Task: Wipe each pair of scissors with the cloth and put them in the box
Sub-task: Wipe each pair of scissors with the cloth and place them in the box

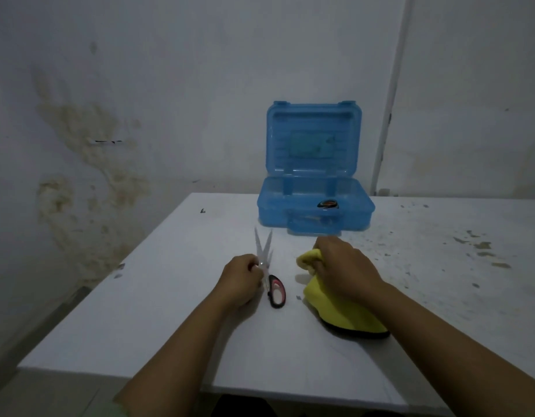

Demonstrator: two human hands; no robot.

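Note:
A pair of scissors (270, 272) with black and pink handles lies on the white table, its silver blades spread apart and pointing away from me. My left hand (240, 279) grips the scissors near the pivot. My right hand (341, 267) clutches a bunched yellow cloth (335, 308) just to the right of the scissors. Behind them a translucent blue plastic box (316, 206) stands with its lid upright. Inside the box I see part of another pair of scissors (328, 204) with a dark handle.
The white table (170, 311) meets a stained wall at the back. Its left and front edges drop off to the floor. Chipped, dirty patches mark the table's right side (477, 248). A white pipe (386, 115) runs down the wall behind the box.

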